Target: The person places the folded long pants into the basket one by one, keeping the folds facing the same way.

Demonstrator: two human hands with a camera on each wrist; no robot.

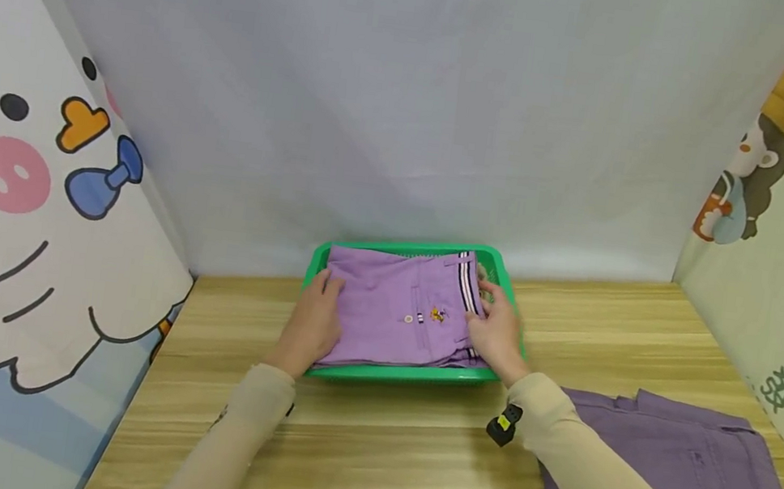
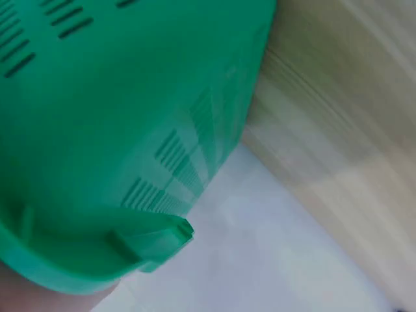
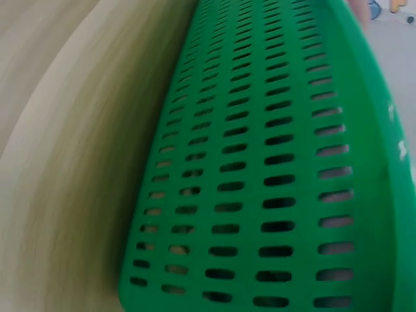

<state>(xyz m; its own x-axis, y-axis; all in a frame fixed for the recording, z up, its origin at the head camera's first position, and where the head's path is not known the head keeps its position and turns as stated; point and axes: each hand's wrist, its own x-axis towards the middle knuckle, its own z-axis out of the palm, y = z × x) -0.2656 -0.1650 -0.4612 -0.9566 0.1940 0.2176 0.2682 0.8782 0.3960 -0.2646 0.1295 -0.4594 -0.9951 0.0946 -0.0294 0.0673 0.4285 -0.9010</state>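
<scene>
Folded lilac trousers (image 1: pixel 384 309) lie in a green plastic basket (image 1: pixel 390 376), their striped waistband toward the right and a button and small embroidered figure on top. My left hand (image 1: pixel 315 321) holds the left edge of the trousers, over the basket's left side; its fingertips are partly hidden. At the waistband, my right hand (image 1: pixel 497 331) pinches the cloth, thumb on top and fingers behind it. In the left wrist view the slotted basket end (image 2: pixel 117 130) fills much of the picture. The right wrist view shows the basket's long slotted side (image 3: pixel 253 162).
Darker purple trousers (image 1: pixel 686 484) lie spread on the wooden table (image 1: pixel 393 473) at the right, partly under my right forearm. A pale curtain (image 1: pixel 408 116) hangs behind the basket. Printed cartoon panels stand on the left (image 1: pixel 28 273) and right.
</scene>
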